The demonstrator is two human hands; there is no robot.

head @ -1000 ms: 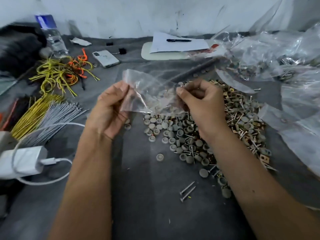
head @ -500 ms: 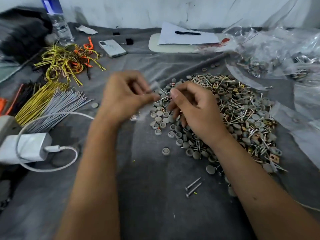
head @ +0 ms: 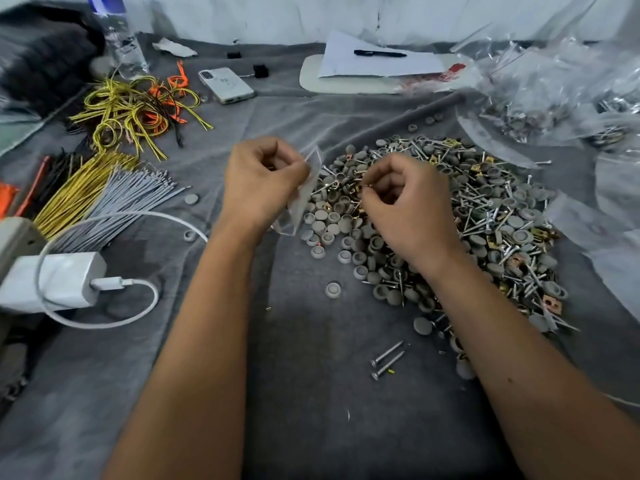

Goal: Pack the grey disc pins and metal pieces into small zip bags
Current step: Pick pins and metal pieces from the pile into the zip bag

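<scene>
Left hand (head: 263, 181) pinching small clear plastic zip bag (head: 306, 192); right hand (head: 405, 206) curled, pinching small brass-coloured metal piece (head: 362, 186) over heap of grey disc pins (head: 485, 216).

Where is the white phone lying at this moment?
In the head view the white phone lies far left of centre on the grey cloth, between the yellow wires and the paper.

This looks like an informal home-style packing workstation, a grey cloth (head: 311, 410) spread as the work surface. On it lies a heap of grey caps, nails and metal clips (head: 467, 216). Left of the heap lie bundled wires (head: 86, 192); behind it, a phone (head: 227, 85); right of it, filled plastic bags (head: 554, 98).
</scene>
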